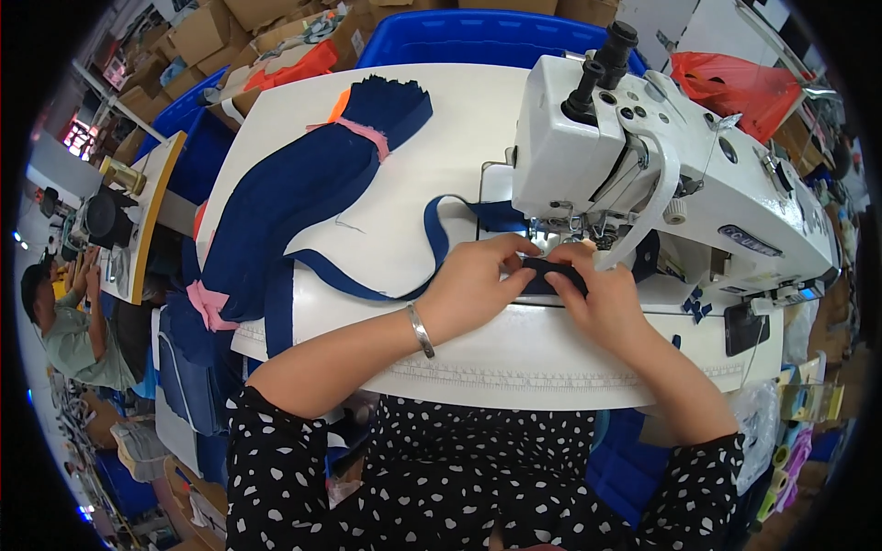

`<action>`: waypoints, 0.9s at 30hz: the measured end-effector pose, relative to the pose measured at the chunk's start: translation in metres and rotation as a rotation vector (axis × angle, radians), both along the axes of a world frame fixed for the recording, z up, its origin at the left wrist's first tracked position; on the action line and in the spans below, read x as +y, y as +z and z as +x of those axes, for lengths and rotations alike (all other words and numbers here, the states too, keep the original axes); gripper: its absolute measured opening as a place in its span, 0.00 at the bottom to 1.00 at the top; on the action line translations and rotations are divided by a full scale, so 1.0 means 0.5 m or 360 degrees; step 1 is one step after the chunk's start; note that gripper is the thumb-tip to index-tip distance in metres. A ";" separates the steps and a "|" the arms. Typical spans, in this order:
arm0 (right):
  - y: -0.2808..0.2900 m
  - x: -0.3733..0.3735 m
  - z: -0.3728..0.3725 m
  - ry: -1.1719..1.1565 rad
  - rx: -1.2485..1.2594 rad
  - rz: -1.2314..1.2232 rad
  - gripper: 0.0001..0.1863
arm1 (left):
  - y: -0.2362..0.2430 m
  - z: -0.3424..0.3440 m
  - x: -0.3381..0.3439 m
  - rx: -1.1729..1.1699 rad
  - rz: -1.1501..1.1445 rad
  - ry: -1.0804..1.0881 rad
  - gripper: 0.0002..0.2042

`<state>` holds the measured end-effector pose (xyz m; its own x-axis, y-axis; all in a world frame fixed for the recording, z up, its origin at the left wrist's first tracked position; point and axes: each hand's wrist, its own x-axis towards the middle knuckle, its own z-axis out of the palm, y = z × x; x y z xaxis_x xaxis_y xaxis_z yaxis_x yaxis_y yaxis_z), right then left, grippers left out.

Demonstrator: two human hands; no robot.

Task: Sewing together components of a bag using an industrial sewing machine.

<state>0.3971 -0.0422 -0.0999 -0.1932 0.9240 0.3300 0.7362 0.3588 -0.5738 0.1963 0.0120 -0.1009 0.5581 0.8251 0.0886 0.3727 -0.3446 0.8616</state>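
Note:
Just in front of the needle area of a white sewing machine (pixel 588 138), both my hands pinch a dark navy fabric piece (pixel 556 273). My left hand (pixel 473 280), with a silver bangle at the wrist, closes thumb and fingers on its left end. My right hand (pixel 602 298) grips the other end between thumb and fingers. A navy fabric strip (pixel 432 248) curls across the table from beside the presser foot, passing behind my left hand. To the left lies a thick navy fabric bundle (pixel 289 184), tied with pink cloth strips (pixel 366 136).
A printed ruler (pixel 551 376) runs along the table's front edge. Small navy scraps (pixel 696 305) and a dark phone (pixel 746 331) lie at right. A blue bin (pixel 459 37) stands behind the table. At far left, another person (pixel 83 331) sits at a machine.

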 end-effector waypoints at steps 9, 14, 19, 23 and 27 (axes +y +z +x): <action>-0.043 0.014 0.011 0.0051 -0.0256 0.0063 0.08 | -0.018 -0.028 -0.010 0.0497 0.0618 -0.0070 0.13; -0.052 0.013 0.007 0.0113 -0.0373 0.0342 0.12 | -0.011 -0.031 -0.022 0.0710 0.0824 -0.0177 0.14; -0.058 0.007 -0.001 0.0202 -0.0421 0.0380 0.12 | -0.011 -0.035 -0.029 0.0795 0.1018 -0.0228 0.18; -0.049 -0.002 -0.012 0.0218 -0.0611 0.0499 0.12 | -0.002 -0.039 -0.037 0.0816 0.1001 -0.0201 0.18; -0.030 -0.016 -0.021 0.0205 -0.0704 0.0632 0.13 | 0.092 -0.089 -0.070 0.0808 0.0936 -0.0425 0.20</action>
<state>0.3868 -0.0502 -0.1149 -0.4929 0.7068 0.5074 0.8105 0.5850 -0.0275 0.1519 -0.0229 -0.0547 0.8176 0.5561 0.1490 0.5101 -0.8197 0.2606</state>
